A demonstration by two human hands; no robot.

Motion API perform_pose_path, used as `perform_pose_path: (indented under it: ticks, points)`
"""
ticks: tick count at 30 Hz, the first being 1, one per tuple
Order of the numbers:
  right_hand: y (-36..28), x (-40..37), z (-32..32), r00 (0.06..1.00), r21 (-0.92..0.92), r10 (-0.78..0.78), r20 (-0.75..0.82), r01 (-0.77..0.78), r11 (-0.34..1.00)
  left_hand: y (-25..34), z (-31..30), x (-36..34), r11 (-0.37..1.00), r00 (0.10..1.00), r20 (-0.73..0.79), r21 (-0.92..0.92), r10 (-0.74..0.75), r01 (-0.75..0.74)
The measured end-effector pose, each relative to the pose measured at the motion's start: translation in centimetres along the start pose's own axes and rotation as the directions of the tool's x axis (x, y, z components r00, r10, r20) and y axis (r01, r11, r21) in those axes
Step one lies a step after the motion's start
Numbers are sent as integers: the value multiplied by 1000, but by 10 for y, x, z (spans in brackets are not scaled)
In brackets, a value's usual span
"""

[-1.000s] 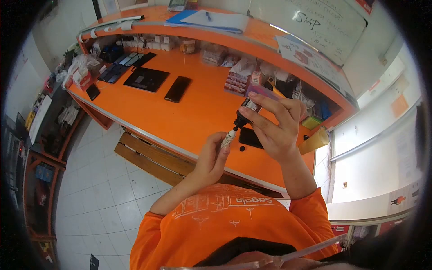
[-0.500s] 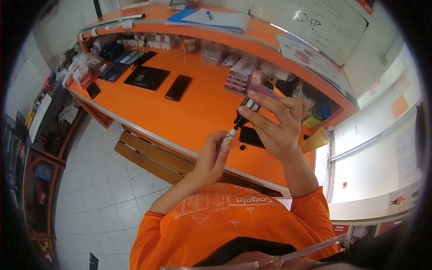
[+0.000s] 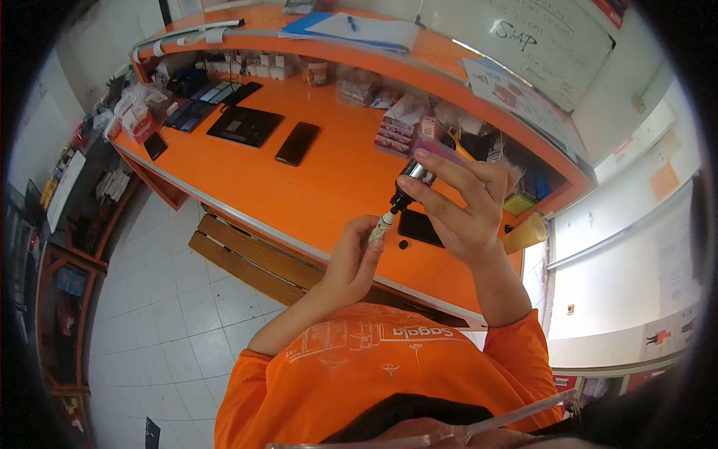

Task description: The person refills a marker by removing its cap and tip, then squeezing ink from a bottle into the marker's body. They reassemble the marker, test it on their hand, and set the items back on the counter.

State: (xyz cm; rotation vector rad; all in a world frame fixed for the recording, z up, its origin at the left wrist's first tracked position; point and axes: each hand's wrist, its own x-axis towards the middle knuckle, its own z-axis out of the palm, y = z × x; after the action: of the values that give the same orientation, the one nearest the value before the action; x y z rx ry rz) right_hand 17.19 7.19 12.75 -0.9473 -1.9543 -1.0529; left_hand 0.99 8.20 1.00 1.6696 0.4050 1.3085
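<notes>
A small dark bottle (image 3: 413, 182) with a shiny label is tipped nozzle-down in the fingers of my right hand (image 3: 467, 217). Below it, my left hand (image 3: 349, 263) pinches a pale patterned tube (image 3: 380, 228) with a white upper end. The bottle's black nozzle meets that white end; whether liquid flows is too small to see. On the orange counter (image 3: 351, 176) behind my hands lie a round black cap (image 3: 403, 244) and a dark phone (image 3: 420, 227), which my right hand partly hides.
Farther left on the counter are another phone (image 3: 297, 144) and a closed black laptop-like device (image 3: 244, 126). Small stacked boxes (image 3: 394, 136) stand under the raised shelf. A yellowish cylinder (image 3: 526, 233) is at the right edge. A wooden bench (image 3: 250, 260) sits below.
Both hands keep almost the same pose, nozzle against tube. The bottle has turned slightly, its label now catching more light.
</notes>
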Motion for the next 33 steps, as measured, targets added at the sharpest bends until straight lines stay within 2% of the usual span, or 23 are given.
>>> perform_pose_path:
  ticks: [2,5,8,12,14,21,27,33]
  points:
    - [-1,2,-3,1000,16,7,20,-8,1000,5,0,1,997,998,16,-54,-63,63]
    - [0,1,1,1000,24,11,25,-12,1000,1,1,3,1000,1000,3,-12,19,-19]
    - [-1,1,0,1000,19,13,18,-13,1000,-1,-1,1,999,999,43,-12,-33,34]
    - [1,2,1,1000,-4,-13,15,13,1000,-2,-2,2,999,998,47,13,-33,32]
    - [1,1,3,1000,1,-11,1,11,1000,-6,0,3,999,999,-1,1,42,-42]
    - [0,3,0,1000,2,-3,16,3,1000,-3,1,4,1000,1000,-14,-15,3,-4]
    - [3,3,2,1000,20,-11,3,11,1000,-4,0,5,1000,999,40,-26,-13,14]
    - [4,4,2,1000,33,-7,9,7,999,-3,2,7,999,1000,-21,-37,21,-22]
